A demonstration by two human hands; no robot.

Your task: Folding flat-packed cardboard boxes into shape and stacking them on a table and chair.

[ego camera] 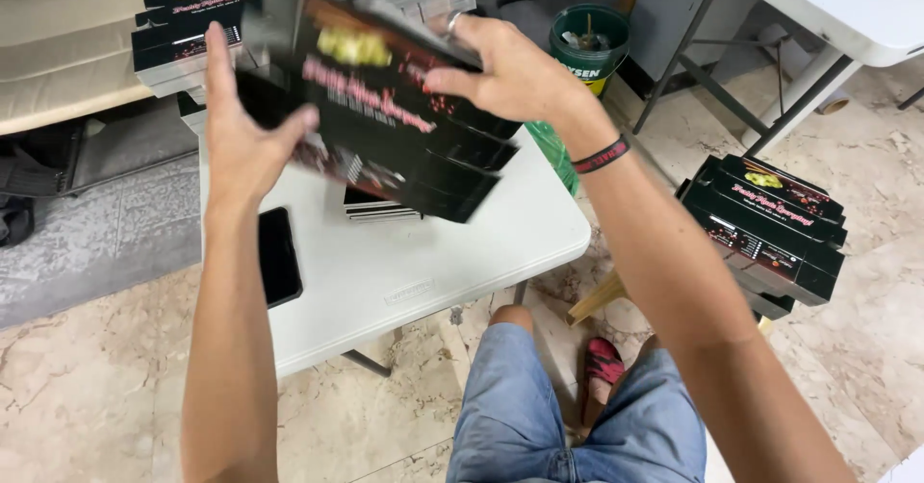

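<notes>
Both hands are raised over a small white desk [423, 271], holding one flat black carton [385, 117] between them. The carton is printed in pink and yellow and hangs tilted in the air above the desk, blurred by motion. The left hand [241, 137] grips its left edge, thumb on the near face and fingers behind. The right hand [510, 74] closes over the upper right edge, fingers curled onto the top; it wears a ring, and a dark band [602, 154] circles the wrist.

Under the carton, a low pile of flat cartons [380, 209] lies on the desk, mostly hidden. A black phone [279, 257] lies face up near the desk's left edge, just beside the left forearm. At the far side of the desk, taller stacks of the same cartons [183, 36] stand against a beige cushion [58, 50].

To the right, on a low support beside the person's knee, sits another stack of black cartons [770, 228], fanned slightly. A green bucket [589, 45] stands on the marble floor [96, 396] beyond the desk, next to the legs of a second white table [847, 2]. The person sits in denim shorts [568, 416], with one red slipper [604, 363] showing between the knees.
</notes>
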